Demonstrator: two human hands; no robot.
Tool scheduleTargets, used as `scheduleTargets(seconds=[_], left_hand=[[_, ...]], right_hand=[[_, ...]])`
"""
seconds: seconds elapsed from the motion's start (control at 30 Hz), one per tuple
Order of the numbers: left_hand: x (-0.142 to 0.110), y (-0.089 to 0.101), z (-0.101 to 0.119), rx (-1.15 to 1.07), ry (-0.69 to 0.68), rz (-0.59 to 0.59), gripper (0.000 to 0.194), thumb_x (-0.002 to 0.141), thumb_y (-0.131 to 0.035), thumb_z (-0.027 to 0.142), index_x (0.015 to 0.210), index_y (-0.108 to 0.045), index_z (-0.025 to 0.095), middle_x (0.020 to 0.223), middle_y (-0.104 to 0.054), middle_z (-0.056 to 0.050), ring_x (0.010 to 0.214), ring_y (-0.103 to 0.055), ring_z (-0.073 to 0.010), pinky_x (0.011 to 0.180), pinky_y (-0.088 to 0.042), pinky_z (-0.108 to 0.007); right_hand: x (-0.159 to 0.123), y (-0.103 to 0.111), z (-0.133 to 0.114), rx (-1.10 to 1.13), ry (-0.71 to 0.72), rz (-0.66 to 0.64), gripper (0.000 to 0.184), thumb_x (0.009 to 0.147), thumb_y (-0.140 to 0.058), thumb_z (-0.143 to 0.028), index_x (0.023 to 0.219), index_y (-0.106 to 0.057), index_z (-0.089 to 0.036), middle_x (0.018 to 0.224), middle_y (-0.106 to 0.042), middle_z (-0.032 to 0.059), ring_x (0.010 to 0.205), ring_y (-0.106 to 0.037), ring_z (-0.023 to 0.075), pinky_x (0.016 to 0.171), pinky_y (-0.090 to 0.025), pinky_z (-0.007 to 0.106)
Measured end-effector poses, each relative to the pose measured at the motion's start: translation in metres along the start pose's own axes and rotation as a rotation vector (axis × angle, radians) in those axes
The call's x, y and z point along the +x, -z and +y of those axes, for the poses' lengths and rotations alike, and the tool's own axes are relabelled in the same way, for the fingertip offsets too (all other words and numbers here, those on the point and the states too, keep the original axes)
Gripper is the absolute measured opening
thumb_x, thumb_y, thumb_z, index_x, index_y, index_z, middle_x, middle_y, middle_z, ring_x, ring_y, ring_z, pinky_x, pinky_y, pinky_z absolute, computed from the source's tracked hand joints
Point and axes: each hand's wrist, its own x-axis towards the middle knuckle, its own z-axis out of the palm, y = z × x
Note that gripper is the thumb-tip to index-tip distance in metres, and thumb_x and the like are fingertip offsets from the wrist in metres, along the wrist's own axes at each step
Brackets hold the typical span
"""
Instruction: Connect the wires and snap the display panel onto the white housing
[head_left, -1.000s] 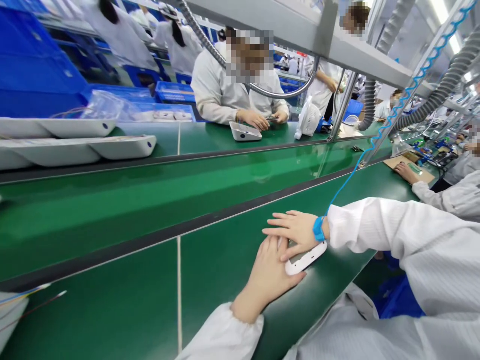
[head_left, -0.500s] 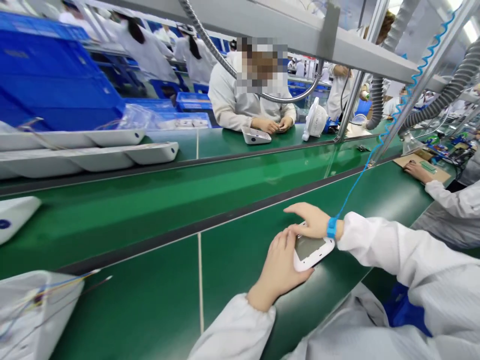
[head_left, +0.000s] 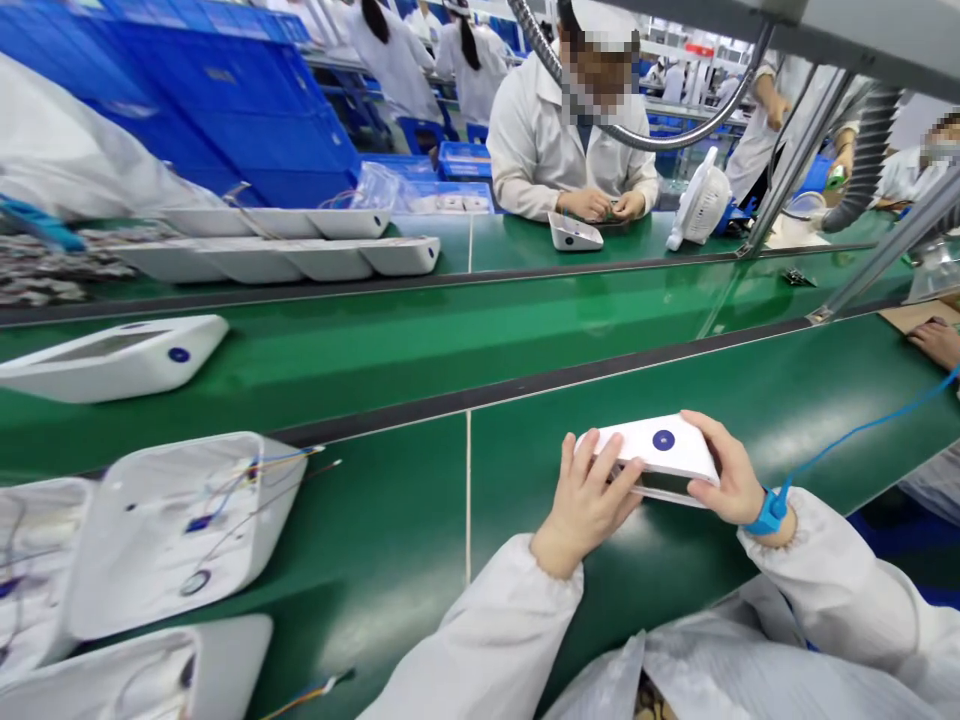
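Observation:
A white device [head_left: 656, 455] with a round blue button is lifted a little off the green bench, tilted so its button side faces me. My left hand [head_left: 589, 500] grips its left end, fingers curled over the top. My right hand [head_left: 724, 470] wraps round its right end; a blue wrist strap [head_left: 766, 512] with a blue cord sits on that wrist.
Open white housings with coloured wires [head_left: 180, 530] lie at the lower left. A finished white device [head_left: 112, 355] rides the green conveyor [head_left: 450, 340]. Stacked white shells [head_left: 300, 255] sit beyond it. A person in white [head_left: 577, 150] works opposite, beside a small white fan [head_left: 701, 205].
The device went from lying flat under my hands to being raised and turned over, button side now showing. My view swung left, bringing the open housings into sight.

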Motion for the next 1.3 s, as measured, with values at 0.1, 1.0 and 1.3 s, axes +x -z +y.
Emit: scheduleTargets(seconds=[0.1,1.0,1.3], left_hand=[[-0.004,-0.002,0.000,0.043,0.046,0.043,0.049,0.087,-0.069,0.040,0.133,-0.053,0.035,0.129,-0.061,-0.012,0.137,-0.047,-0.0377,0.117,-0.021,-0.068],[0.034,0.005,-0.070,-0.856,1.050,0.251,0.072,0.089,-0.045,0.071,0.140,-0.049,0.020,0.138,-0.058,-0.016,0.122,-0.061,-0.0280,0.098,-0.053,-0.041],[0.027,0.002,-0.073,-0.650,0.795,0.000,0.052,0.080,-0.063,0.061,0.114,-0.068,0.022,0.122,-0.068,-0.012,0.112,-0.064,-0.0296,0.097,-0.051,-0.049]], right_hand=[[0.006,-0.006,0.004,-0.050,0.086,0.032,0.067,0.086,-0.060,-0.055,0.143,-0.046,-0.021,0.135,-0.060,0.0164,0.120,-0.061,0.0338,0.103,-0.049,0.049],[0.181,-0.102,0.087,0.321,-0.571,0.220,0.049,0.100,-0.038,-0.053,0.138,-0.047,-0.022,0.123,-0.064,0.0092,0.108,-0.063,0.0224,0.093,-0.052,0.039],[0.231,-0.109,0.091,0.087,-0.437,0.163,0.029,0.099,-0.052,-0.033,0.118,-0.064,-0.014,0.131,-0.060,0.0166,0.125,-0.054,0.0268,0.108,-0.041,0.045]])
